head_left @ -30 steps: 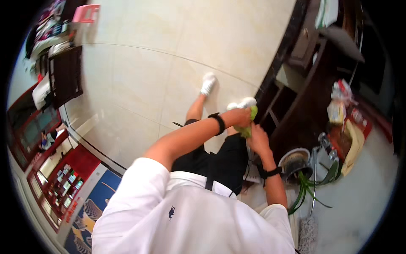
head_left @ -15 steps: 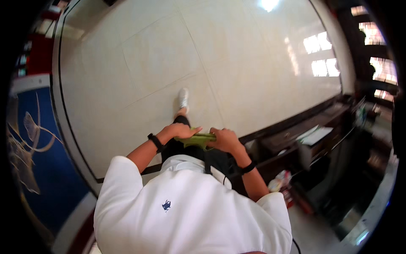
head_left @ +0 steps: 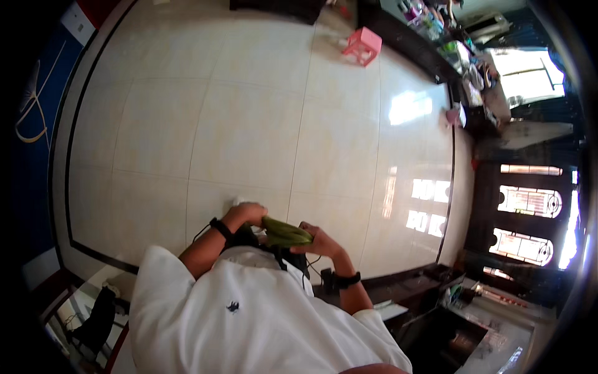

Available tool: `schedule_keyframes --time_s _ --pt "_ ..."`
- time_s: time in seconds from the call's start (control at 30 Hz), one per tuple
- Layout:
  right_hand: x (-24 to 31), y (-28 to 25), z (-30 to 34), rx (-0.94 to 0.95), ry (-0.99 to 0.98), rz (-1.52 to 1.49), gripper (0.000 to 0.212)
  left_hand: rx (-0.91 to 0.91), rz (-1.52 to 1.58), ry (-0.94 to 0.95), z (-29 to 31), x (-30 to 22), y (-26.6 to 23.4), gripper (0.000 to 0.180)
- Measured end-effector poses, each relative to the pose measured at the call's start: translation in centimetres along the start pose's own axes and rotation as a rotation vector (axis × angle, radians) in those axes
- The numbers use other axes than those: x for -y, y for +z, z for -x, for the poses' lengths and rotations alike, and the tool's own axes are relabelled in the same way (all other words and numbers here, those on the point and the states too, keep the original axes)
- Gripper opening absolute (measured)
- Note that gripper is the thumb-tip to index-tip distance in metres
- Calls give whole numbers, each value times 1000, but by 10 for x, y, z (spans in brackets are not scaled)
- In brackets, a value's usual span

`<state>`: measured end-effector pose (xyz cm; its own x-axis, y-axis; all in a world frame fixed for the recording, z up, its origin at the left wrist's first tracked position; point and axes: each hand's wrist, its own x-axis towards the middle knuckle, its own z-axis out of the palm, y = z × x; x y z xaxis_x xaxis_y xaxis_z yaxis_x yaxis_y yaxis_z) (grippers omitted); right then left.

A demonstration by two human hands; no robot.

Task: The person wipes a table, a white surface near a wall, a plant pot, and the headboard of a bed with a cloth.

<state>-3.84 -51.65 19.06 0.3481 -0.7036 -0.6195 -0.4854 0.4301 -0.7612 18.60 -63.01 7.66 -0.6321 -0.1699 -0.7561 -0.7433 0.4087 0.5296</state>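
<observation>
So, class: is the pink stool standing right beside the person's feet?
No: the pink stool stands far across the tiled floor, while both hands hold a green leafy bundle.

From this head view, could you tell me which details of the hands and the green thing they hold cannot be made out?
- Green leafy bundle: too small and blurred to identify; its ends are covered by both hands.
- Left hand: fingers curl out of sight, grip unclear.
- Right hand: palm side hidden.
- Legs and feet: mostly hidden behind the white shirt.
</observation>
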Motion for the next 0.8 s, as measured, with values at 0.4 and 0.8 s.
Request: schedule_keyframes --time_s 0.4,0.8 --pt "114 -187 -204 19 -429 317 34 -882 233 -18 26 94 -194 27" --pt "303 -267 -466 543 -560 829 61 -1091 106 -493 48 231 -356 26"
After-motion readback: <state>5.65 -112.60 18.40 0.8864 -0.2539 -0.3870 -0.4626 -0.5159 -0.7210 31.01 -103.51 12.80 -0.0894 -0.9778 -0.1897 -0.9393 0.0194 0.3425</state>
